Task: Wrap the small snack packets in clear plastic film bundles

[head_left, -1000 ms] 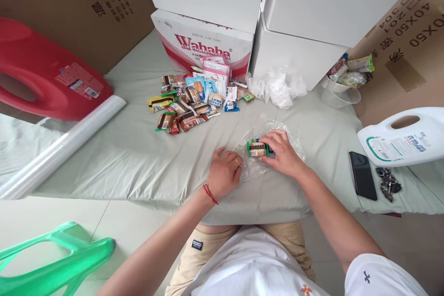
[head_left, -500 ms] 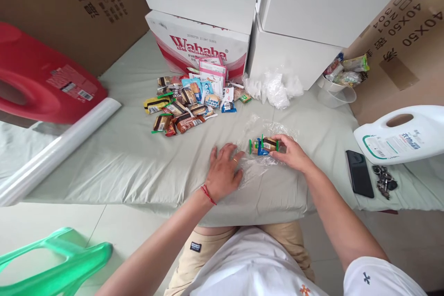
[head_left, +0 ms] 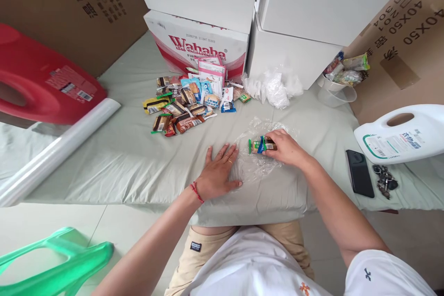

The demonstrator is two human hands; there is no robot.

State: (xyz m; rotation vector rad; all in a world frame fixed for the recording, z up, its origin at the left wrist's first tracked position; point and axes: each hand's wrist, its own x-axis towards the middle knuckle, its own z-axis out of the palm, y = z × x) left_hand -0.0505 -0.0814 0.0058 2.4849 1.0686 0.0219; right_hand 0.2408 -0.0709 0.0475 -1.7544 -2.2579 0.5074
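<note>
My right hand (head_left: pixel 285 147) has its fingers closed over a wrapped snack (head_left: pixel 270 144) with a dark brown band, covering part of it. Right beside that piece, to its left, lies another wrapped snack (head_left: pixel 255 144) with green ends and some blue between the two. Both rest on a thin clear plastic bag (head_left: pixel 248 169) spread over the cloth. Flat on the cloth at the bag's left edge is my left hand (head_left: pixel 219 169), fingers spread and holding nothing. Farther back, a pile of wrapped snacks (head_left: pixel 180 107) lies before the Wahaha carton (head_left: pixel 204 46).
Crumpled clear bags (head_left: pixel 275 90) sit at the back. On the right are a plastic cup (head_left: pixel 336 95) of packets, a white detergent jug (head_left: pixel 404 134), a phone (head_left: pixel 360 173) and keys (head_left: pixel 385 181). A plastic roll (head_left: pixel 62 148) and red jug (head_left: pixel 45 78) lie left.
My left hand has slid a little left and flattened with fingers spread. My right hand has shifted slightly left, its fingers now covering more of the brown-banded snack.
</note>
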